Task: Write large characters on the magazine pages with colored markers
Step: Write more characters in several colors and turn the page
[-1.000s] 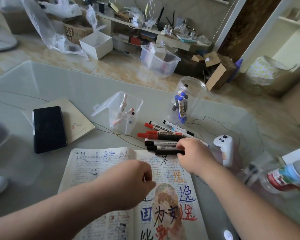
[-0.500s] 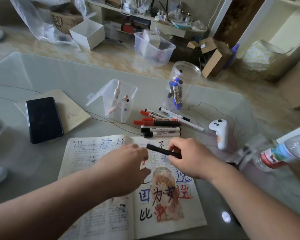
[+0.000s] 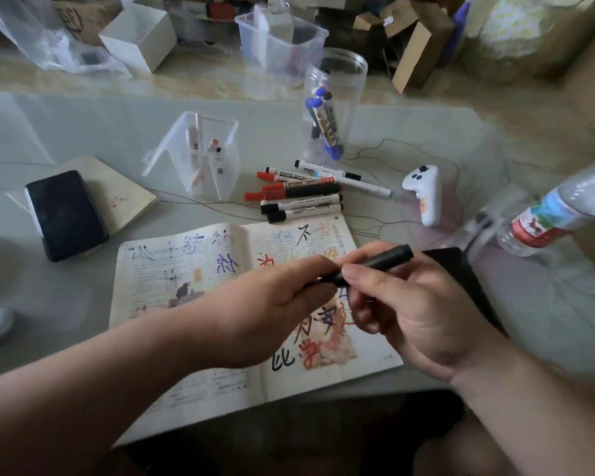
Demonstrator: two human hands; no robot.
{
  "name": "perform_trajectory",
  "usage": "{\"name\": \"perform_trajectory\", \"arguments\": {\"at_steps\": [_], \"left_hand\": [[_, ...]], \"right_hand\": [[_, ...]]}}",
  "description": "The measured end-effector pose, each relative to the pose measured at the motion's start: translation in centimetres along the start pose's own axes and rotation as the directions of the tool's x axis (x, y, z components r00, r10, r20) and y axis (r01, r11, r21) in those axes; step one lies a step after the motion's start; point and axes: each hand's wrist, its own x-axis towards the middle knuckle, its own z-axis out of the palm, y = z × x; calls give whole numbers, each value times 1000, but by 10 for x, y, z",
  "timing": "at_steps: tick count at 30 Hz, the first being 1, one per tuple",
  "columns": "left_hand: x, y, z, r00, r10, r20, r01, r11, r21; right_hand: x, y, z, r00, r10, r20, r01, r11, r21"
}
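An open magazine [image 3: 186,266] lies on the glass table, its pages covered with large blue, red and black characters. Above its right page I hold a black marker [image 3: 382,261] in both hands. My right hand [image 3: 409,310] grips the barrel between thumb and fingers. My left hand [image 3: 275,304] pinches the marker's left end, which its fingers hide. Several red and black markers [image 3: 299,197] lie in a pile just beyond the magazine.
A clear jar [image 3: 330,108] holds blue markers behind the pile. A clear box [image 3: 203,156] with pens stands left of it. A black phone [image 3: 66,214] on a notebook lies at left. A white controller [image 3: 423,194] and a water bottle [image 3: 557,207] are at right.
My right hand took a black marker from the pile and carried it back over the magazine. My left hand came up and took hold of its left end.
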Motion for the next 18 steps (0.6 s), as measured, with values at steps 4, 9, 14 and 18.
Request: {"name": "perform_trajectory", "arguments": {"at_steps": [4, 9, 14, 18], "left_hand": [[4, 1, 10, 998, 39, -41, -41, 998, -51], [11, 12, 18, 990, -18, -142, -6, 985, -170], [10, 3, 5, 981, -193, 19, 194, 967, -163], [10, 3, 1, 937, -347, 44, 344, 937, 68]], "right_hand": [[-2, 14, 3, 988, -146, -47, 135, 975, -179], [-3, 9, -6, 980, -190, -55, 186, 980, -66], [5, 15, -23, 926, -301, -228, 272, 951, -150], [6, 24, -38, 908, -380, -177, 264, 847, -462]]}}
